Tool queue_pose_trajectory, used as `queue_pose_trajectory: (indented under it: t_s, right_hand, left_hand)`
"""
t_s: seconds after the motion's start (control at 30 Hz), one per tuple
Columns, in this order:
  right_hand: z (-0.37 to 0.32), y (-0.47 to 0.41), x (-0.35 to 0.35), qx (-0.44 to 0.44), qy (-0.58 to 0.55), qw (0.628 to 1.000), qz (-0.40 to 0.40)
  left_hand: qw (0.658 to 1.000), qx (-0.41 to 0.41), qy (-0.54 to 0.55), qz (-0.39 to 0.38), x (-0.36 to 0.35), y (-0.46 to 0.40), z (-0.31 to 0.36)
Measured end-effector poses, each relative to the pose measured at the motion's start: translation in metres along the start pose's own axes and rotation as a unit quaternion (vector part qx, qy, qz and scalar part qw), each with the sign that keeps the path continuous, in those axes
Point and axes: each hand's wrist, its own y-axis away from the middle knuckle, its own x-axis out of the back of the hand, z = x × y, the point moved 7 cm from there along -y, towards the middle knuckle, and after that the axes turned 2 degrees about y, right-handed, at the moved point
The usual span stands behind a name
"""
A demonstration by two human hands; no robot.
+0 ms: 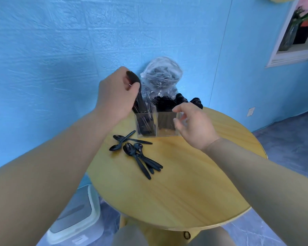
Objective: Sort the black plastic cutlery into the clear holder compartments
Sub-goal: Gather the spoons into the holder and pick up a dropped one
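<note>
At frame centre, the left hand (116,96) grips a black spoon (136,89) upright over the clear holder (156,124)'s left compartment. The right hand (192,125), fingers relaxed, hovers beside the holder. Loose spoons (137,153) lie on the tabletop (185,183).

Bare forearms — no sleeves, bare hands

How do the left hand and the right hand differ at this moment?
The left hand grips a black spoon above the clear holder's left compartment; the right hand holds nothing. The left hand's fingers curl round the spoon; the right hand's fingers are loosely spread at the holder's right side. Both are raised over the round table.
</note>
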Motion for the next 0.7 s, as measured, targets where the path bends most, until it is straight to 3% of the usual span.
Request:
queue_pose_trajectory:
  t_s: [0.33, 0.5, 0.7]
  right_hand:
    - [-0.004, -0.008, -0.024, 0.010, 0.032, 0.999, -0.043]
    - [0.000, -0.011, -0.035, 0.005, 0.044, 0.997, -0.068]
    - [0.006, -0.016, -0.040, 0.007, 0.056, 0.995, -0.078]
  left_hand:
    - [0.991, 0.081, 0.100, 0.024, -0.004, -0.024, -0.034]
    - [0.996, 0.073, -0.018, -0.046, -0.041, -0.017, -0.054]
    - [0.987, 0.019, -0.153, -0.048, -0.063, -0.009, -0.065]
